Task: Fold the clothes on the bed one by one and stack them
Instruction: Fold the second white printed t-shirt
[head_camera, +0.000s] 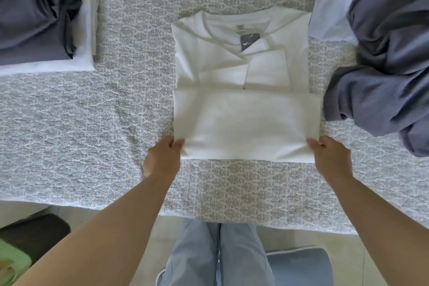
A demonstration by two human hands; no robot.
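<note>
Head view: we pinch the near corners of the white T-shirt (243, 90) at frame centre on the bed (116, 123), left hand (162, 160) and right hand (332, 158) each gripping cloth; uneven lift could skew the fold or shake loose the tucked sleeves.

Both hands (162, 160) (329, 158) gripping white shirt (243, 123)

We reach both bare forearms forward, spread apart and angling inward. Our left hand (163, 160) pinches with the thumb on top and the fingers curled beneath, out of view. Our right hand (330, 158) mirrors it, thumb on top, level with the left, knuckles turned outward.
</note>
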